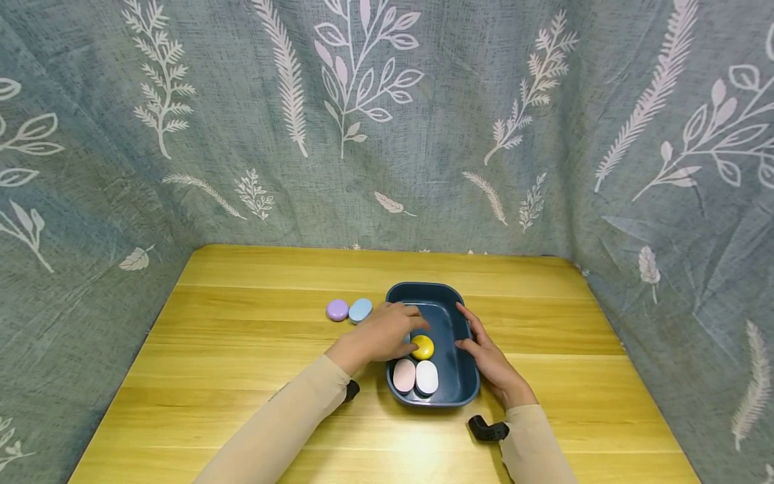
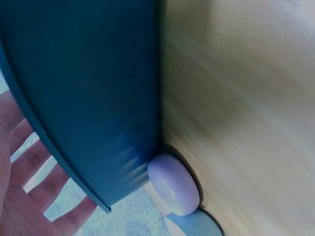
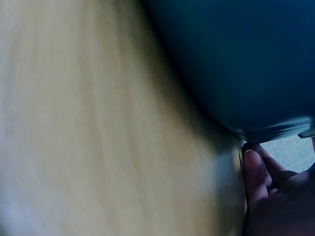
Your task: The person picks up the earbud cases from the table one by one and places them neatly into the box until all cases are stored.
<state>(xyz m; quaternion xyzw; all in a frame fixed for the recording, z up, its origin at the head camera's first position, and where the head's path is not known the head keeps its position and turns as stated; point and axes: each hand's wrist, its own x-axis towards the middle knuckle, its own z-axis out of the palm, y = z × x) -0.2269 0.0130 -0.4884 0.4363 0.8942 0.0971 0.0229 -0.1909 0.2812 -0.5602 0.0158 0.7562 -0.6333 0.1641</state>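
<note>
A dark blue rectangular tub (image 1: 431,403) with rounded corners sits on the table. My left hand (image 1: 387,331) reaches over its left rim, fingers spread, the thumb tip overlapping a glossy yellow disc (image 1: 424,347) inside. In the left wrist view, the fingers (image 2: 37,164) stretch past the tub's rim; the disc is hidden there. At the tub's right side, my right hand (image 1: 492,359) grips the wall, thumb over the rim. Below the yellow disc, a pale pink oval piece (image 1: 404,376) and a white oval piece (image 1: 426,378) lie side by side in the tub.
Left of the tub, a purple round piece (image 1: 337,310) and a light blue oval piece (image 1: 360,310) lie together on the wooden table (image 1: 242,336). Black wrist-worn devices (image 1: 488,429) show at both forearms. A patterned grey-green curtain (image 1: 363,202) hangs behind the table and along its sides.
</note>
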